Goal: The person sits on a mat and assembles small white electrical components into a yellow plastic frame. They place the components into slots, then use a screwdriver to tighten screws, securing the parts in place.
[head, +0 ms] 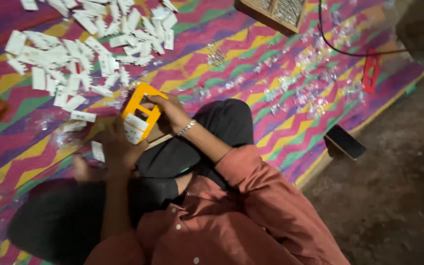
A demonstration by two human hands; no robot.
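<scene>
Seated cross-legged on the zigzag mat (pixel 271 105). Both my hands meet at an orange plastic frame (pixel 141 112), held over my lap, just above my dark-trousered knee.

Right hand (pixel 170 112): fingers curled over the frame's upper right edge, closed on it, thumb side hidden. Left hand (pixel 116 147): wrapped round the frame's lower end from below, closed; blur keeps me from telling whether it also pinches one of the small white pieces (pixel 134 128) sitting in the frame's slots.

To do this step well, I judge: keep the frame steady with one hand, tilted toward me so the slots show; seat each white piece square in its slot, pressing evenly, not at one corner.

A heap of loose white pieces (pixel 82 44) lies on the mat ahead-left, within reach. Scraps of clear wrapping (pixel 315 83) are scattered to the right. A red frame (pixel 370 71) lies well apart near the mat's edge; a dark phone (pixel 345 141) rests on the border. A wooden tray (pixel 271 14) sits at the top.
</scene>
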